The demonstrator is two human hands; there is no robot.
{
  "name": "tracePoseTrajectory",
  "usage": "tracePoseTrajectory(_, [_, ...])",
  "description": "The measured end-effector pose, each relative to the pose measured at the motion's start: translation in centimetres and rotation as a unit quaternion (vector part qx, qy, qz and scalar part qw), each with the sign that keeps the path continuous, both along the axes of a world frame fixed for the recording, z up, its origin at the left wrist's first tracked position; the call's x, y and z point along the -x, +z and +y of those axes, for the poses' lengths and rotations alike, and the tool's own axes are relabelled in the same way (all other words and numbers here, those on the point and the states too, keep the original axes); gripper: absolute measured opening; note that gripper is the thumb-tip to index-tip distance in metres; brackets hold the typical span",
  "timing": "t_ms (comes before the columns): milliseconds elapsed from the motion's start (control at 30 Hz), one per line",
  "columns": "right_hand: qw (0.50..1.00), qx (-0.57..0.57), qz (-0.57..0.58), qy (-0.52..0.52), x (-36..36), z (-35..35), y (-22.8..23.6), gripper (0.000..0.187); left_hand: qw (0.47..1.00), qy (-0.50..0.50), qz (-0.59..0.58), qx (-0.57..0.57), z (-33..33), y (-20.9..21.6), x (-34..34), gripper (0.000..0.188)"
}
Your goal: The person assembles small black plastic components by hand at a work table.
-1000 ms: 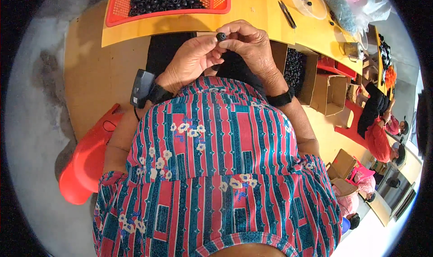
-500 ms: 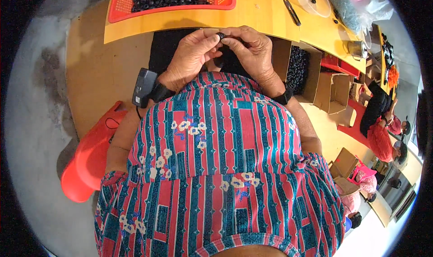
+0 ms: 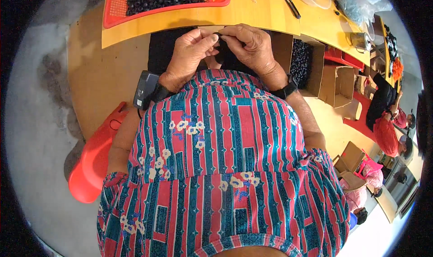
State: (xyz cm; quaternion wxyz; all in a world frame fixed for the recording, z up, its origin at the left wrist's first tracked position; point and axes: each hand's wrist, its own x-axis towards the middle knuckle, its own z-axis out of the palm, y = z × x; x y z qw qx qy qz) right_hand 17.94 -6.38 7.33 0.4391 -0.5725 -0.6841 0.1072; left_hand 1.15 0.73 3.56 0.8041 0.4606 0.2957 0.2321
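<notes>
Left hand (image 3: 191, 52) and right hand (image 3: 253, 48) have fingers clamped on 1 small black part (image 3: 218, 34), 1 red basket (image 3: 118, 5) far left, 1 black tool (image 3: 291, 5) far right.

Light is bright and fairly even, burning out to white glare at four o'clock. A soft shadow crosses the smooth yellow wooden tabletop (image 3: 261, 13) near twelve; another darkens the grey concrete floor (image 3: 40, 121) beside the curved red plastic chair (image 3: 92, 167) at eight. Fisheye distortion bows the tabletop's edge, and black vignetting fills the corners.
</notes>
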Motion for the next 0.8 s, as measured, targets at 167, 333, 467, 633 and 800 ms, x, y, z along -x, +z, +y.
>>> tracePoseTrajectory(167, [0.996,0.042,0.07,-0.048,0.6,-0.2,-1.3,0.015,1.0,0.014,-0.001,0.002,-0.1,-0.4,-0.2,0.018])
tracePoseTrajectory(333, [0.935,0.093,0.34,-0.041,1.3,-0.3,-2.3,0.019,0.999,0.034,-0.008,0.003,-0.1,0.5,-1.1,0.02])
tracePoseTrajectory(467, [0.957,0.098,0.27,-0.043,1.0,-0.3,-2.3,0.02,0.999,0.04,0.008,-0.01,0.1,0.8,-1.3,0.02])
tracePoseTrajectory(633, [0.93,0.089,0.355,-0.026,0.9,-0.5,-1.8,0.022,0.974,0.029,0.068,-0.216,0.1,3.5,-1.6,0.013])
tracePoseTrajectory(800, [0.864,0.118,0.49,-0.01,0.6,-0.1,-1.6,0.022,0.956,0.036,0.074,-0.281,0.8,3.5,-2.3,0.012])
